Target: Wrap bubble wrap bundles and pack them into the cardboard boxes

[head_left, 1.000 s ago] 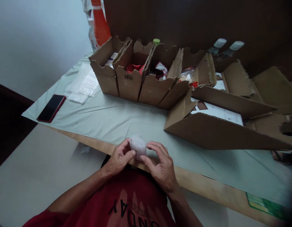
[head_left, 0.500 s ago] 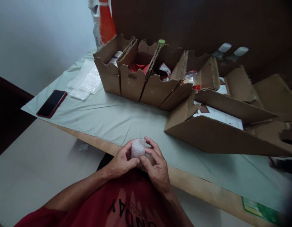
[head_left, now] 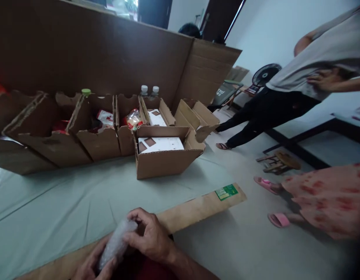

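Boxes (head_left: 165,155) on table (head_left: 66,202)

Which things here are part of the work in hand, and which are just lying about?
In hand:
- bubble-wrapped bundle
- left hand, gripping it from below
- right hand, fingers on its top end

Lying about:
- open cardboard boxes on the cloth-covered table
- two capped bottles behind them
- floor fan
- wooden stool
- two other people at right
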`<act>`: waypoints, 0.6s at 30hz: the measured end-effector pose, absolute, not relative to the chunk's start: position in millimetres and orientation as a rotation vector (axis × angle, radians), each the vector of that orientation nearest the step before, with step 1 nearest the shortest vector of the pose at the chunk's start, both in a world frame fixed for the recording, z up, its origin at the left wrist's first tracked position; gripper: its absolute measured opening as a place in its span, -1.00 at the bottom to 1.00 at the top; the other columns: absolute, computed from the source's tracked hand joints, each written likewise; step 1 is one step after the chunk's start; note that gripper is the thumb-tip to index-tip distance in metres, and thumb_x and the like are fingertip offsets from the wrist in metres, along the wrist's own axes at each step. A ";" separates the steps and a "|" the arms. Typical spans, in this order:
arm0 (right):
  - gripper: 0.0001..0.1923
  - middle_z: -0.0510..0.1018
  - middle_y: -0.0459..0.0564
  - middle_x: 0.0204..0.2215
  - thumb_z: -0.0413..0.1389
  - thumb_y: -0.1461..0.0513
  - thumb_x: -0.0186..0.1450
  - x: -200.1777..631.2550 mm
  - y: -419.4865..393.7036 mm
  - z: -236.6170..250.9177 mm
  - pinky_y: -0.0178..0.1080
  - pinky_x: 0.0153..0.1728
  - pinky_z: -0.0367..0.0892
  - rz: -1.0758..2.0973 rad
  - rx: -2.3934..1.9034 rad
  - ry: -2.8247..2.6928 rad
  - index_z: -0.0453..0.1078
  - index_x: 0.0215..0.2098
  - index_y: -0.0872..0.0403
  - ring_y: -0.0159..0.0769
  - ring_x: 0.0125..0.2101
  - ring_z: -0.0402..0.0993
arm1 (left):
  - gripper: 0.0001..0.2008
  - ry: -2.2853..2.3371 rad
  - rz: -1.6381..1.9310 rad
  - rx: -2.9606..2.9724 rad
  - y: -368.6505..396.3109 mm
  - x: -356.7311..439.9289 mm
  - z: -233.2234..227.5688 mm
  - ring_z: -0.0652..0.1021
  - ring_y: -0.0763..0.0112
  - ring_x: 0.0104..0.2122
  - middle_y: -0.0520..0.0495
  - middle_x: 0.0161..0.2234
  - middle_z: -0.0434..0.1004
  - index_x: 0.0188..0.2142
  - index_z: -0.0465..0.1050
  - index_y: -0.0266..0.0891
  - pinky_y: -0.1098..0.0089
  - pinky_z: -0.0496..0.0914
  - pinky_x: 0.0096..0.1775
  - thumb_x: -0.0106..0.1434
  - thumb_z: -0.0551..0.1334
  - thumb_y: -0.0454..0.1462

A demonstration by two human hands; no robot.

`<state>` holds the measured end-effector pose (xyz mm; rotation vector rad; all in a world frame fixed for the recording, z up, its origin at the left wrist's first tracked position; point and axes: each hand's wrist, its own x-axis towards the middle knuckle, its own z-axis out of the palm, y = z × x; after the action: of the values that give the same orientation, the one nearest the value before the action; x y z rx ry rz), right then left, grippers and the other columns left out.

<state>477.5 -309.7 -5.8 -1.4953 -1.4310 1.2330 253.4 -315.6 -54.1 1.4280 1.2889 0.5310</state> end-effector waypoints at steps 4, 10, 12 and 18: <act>-0.35 0.66 -0.05 -0.08 0.42 0.20 0.12 509.1 -300.0 4.8 -0.25 0.02 0.42 1.098 -1.426 -1.855 0.44 0.17 -0.01 -0.23 -0.07 0.58 | -0.58 1.135 0.432 1.523 -296.6 257.6 -46.1 0.69 -0.03 -0.08 0.01 -0.10 0.72 0.02 0.63 0.11 0.18 0.61 -0.02 0.17 0.35 0.05; -0.80 0.66 -0.11 -0.26 0.30 0.19 0.28 577.6 -277.7 89.7 -0.25 -0.13 0.45 0.779 -1.318 -1.981 0.54 -0.11 -0.03 -0.30 -0.26 0.58 | -0.24 0.965 0.607 1.340 -282.2 265.0 -41.7 0.64 -0.06 0.04 -0.14 0.06 0.66 0.31 0.38 0.04 0.11 0.56 0.07 0.16 0.39 0.13; -0.74 0.64 -0.09 -0.20 0.31 0.18 0.28 616.1 -265.8 123.5 -0.25 -0.18 0.45 0.621 -1.331 -1.742 0.53 -0.06 -0.06 -0.28 -0.23 0.57 | -0.24 1.015 0.725 1.256 -278.6 266.0 -44.6 0.68 0.01 -0.02 -0.20 0.04 0.66 0.34 0.32 -0.01 0.14 0.58 0.03 0.22 0.34 0.14; -0.82 0.58 -0.10 -0.39 0.30 0.15 0.22 711.5 -214.5 160.1 -0.23 -0.36 0.36 0.204 -1.687 -1.472 0.48 -0.23 -0.01 -0.28 -0.41 0.46 | -0.52 1.209 0.782 1.482 -268.0 271.9 -66.4 0.72 0.15 -0.11 -0.13 -0.12 0.73 0.14 0.53 -0.08 0.30 0.64 -0.08 0.27 0.35 -0.01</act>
<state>711.5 -214.5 160.1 -1.6867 -1.4716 0.2038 271.9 -268.0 -66.4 1.4821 1.2091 0.7819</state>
